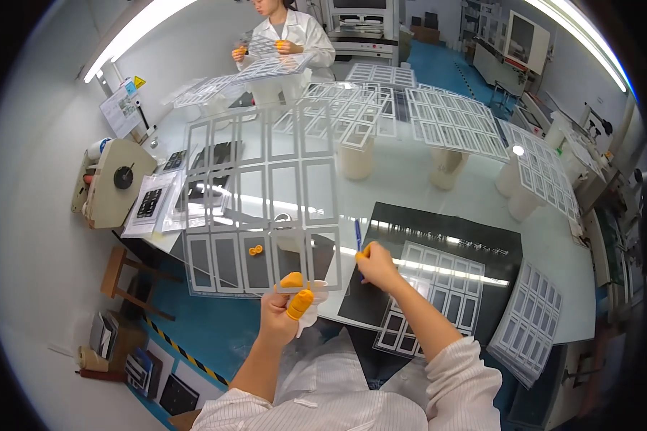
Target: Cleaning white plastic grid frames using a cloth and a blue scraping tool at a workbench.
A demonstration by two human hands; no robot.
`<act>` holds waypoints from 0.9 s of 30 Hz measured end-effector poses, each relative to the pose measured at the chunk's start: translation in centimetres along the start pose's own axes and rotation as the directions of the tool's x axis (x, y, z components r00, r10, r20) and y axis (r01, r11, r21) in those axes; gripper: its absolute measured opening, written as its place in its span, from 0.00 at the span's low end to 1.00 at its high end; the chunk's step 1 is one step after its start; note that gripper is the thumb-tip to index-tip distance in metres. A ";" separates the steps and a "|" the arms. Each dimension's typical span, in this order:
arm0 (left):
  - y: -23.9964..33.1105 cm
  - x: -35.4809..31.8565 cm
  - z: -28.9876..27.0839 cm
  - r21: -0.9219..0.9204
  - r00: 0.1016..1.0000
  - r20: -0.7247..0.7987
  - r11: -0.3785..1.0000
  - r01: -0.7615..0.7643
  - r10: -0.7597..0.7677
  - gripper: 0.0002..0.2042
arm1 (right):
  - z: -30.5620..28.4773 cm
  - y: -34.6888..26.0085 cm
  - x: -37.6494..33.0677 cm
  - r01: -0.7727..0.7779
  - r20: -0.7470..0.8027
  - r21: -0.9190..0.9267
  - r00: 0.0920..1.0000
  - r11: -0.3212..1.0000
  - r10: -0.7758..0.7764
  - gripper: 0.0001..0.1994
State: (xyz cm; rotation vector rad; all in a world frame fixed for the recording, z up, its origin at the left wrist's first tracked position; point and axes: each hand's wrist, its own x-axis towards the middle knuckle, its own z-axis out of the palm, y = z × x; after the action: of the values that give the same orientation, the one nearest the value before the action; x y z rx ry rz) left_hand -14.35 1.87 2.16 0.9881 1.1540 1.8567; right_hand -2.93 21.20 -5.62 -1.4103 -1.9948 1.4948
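Observation:
My left hand (pixel 280 313), with orange finger cots on thumb and finger, pinches the lower edge of a clear plastic sheet (pixel 301 192). Grey rectangular frames in rows are printed on the sheet, which is raised over the table. A crumpled white cloth or tissue (pixel 312 307) hangs by the same hand. My right hand (pixel 376 266), also wearing finger cots, is closed around a blue pen (pixel 358 234) just right of the sheet. Below that hand, a stack of similar framed sheets (pixel 438 287) lies on a black mat (pixel 492 248).
Another stack of printed sheets (pixel 528 320) sits at the table's right edge. Farther back, more sheets rest on white cylindrical supports (pixel 357 161). Across the table a person (pixel 302 43) in a white coat holds a sheet. A beige machine (pixel 118 183) stands left; a wooden stool (pixel 126 276) is below.

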 end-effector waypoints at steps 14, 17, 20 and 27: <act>0.3 0.9 6.3 -0.412 0.990 0.114 0.911 -0.030 0.084 0.11 | -2.1 0.3 -17.7 0.306 0.140 0.566 0.879 0.766 -0.456 0.08; 0.5 0.2 7.0 -0.349 0.996 0.075 0.937 -0.028 0.057 0.11 | -3.5 0.2 -18.1 -0.164 0.564 0.689 0.733 0.706 -0.381 0.09; 1.3 0.6 7.9 -0.394 0.994 0.108 0.918 0.037 0.006 0.09 | -2.5 0.9 -18.6 -0.133 0.529 0.710 0.748 0.691 -0.400 0.12; 1.5 2.3 5.5 -0.270 0.996 0.016 0.959 -0.082 0.089 0.08 | -0.2 4.0 -18.8 0.653 -0.261 -0.108 0.709 0.749 -0.656 0.09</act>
State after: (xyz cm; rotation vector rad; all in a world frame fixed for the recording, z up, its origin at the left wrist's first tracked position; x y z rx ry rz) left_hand -10.76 5.38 5.76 0.9166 0.8252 1.9988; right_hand 8.44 5.92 -3.04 -0.7079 -1.9984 0.8991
